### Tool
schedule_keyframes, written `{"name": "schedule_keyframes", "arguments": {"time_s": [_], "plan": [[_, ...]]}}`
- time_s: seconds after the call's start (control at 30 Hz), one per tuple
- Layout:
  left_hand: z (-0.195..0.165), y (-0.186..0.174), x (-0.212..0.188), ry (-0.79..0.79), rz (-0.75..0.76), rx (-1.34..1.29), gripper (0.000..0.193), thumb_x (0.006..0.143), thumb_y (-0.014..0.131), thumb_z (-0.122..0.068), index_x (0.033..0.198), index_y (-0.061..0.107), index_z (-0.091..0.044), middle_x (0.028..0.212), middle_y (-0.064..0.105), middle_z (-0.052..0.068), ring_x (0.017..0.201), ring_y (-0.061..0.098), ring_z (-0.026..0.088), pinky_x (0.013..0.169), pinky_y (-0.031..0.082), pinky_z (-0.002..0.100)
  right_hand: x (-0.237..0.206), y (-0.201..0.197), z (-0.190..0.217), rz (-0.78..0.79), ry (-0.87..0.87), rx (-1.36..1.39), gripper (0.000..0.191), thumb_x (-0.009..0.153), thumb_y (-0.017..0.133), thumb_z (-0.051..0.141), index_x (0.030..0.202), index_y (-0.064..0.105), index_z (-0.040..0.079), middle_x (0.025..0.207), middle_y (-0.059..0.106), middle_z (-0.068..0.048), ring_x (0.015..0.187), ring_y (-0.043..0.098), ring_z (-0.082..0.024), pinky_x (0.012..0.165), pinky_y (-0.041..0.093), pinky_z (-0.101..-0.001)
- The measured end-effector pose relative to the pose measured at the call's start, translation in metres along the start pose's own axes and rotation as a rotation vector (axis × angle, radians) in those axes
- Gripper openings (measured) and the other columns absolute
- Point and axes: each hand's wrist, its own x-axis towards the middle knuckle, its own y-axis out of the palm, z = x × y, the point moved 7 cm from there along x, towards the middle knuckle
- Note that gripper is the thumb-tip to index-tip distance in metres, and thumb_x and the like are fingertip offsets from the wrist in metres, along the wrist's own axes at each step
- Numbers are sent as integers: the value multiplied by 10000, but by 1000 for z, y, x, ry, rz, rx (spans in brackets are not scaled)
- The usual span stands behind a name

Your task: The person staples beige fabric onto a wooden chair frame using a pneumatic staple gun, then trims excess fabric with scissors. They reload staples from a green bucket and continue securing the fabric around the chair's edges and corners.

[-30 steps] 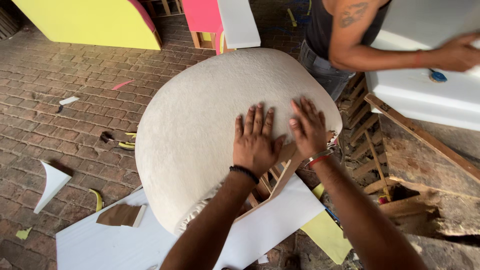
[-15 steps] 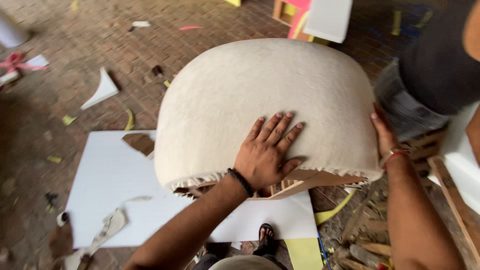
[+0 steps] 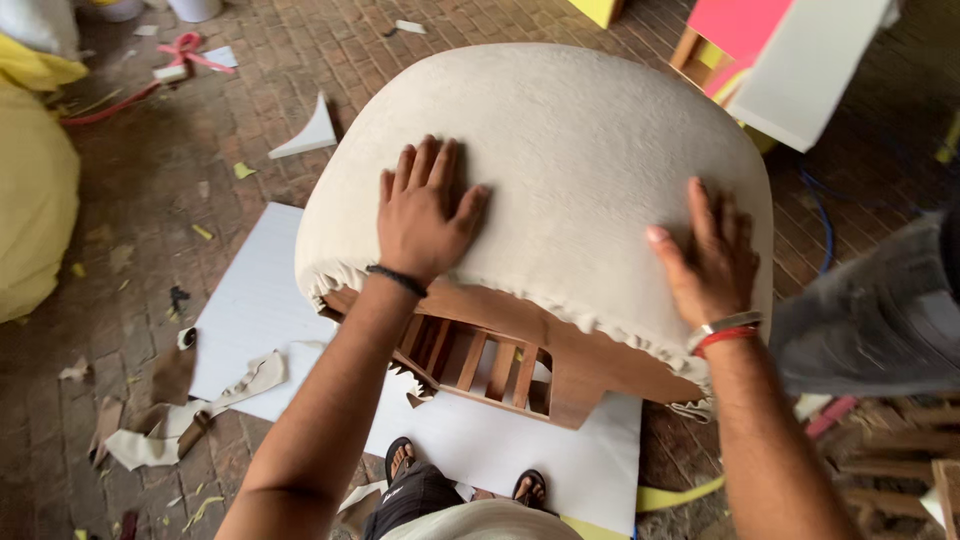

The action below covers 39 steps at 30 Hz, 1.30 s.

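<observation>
A large rounded seat piece covered in cream fabric [image 3: 560, 150] rests on its wooden frame [image 3: 500, 350], whose slats show under the gathered fabric edge. My left hand [image 3: 420, 210] lies flat, fingers spread, on the fabric's near left side. Over on the near right side, my right hand [image 3: 705, 255] presses flat on the fabric close to its edge. Neither hand grips anything. The piece stands on a white sheet [image 3: 250, 310] laid on the brick floor, and my sandalled feet [image 3: 460, 475] show below it.
Another person in grey trousers [image 3: 870, 320] stands close at the right. White and pink panels [image 3: 790, 60] lean at the back right. A yellow foam mass [image 3: 35, 200] sits at the left. Fabric scraps [image 3: 190, 410] and offcuts litter the bricks; wooden frames [image 3: 900, 440] lie at lower right.
My view has swung left and nearer. My left hand slid toward the fabric's left side and my right hand came up flat onto its right side, so the hands sit wider apart.
</observation>
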Motion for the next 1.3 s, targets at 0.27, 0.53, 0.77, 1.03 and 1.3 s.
{"name": "schedule_keyframes", "arguments": {"time_s": [0.27,0.53,0.77,1.03,1.3], "plan": [[-26,10,55,190,71,79,568,988,473,-445,1500,526,-205,1624,411,59,1518,318,294,1250,173,558,49,86,169,66,-366,-37,780,911,471,464,1642,268,284,1733,123,-138,1555,79,-482,1175,11,-738],[132,-48,95,-29,22,17,566,1006,426,-595,1484,535,-312,1598,444,-5,1506,335,226,1249,214,425,50,104,230,147,-1064,40,775,938,584,593,1585,421,198,1705,284,-187,1577,208,-358,1258,109,-555],[230,-88,130,-75,54,-31,609,1006,403,-631,1504,513,-299,1610,437,-4,1514,341,215,1254,243,409,103,112,217,103,-741,239,778,1004,473,634,1629,351,188,1726,213,-190,1601,180,-379,1279,120,-516],[253,-81,150,-76,298,232,868,929,358,-798,1609,259,-268,1680,217,83,1541,171,354,1226,108,591,102,167,304,195,-706,115,826,964,365,706,1628,292,221,1734,118,-147,1595,99,-355,1256,25,-564],[313,-67,185,79,409,348,905,818,449,-863,1581,299,-400,1674,200,116,1503,179,449,1189,162,627,104,267,407,157,-840,68,754,1005,455,607,1625,339,194,1728,183,-168,1592,176,-384,1270,90,-577]]}}
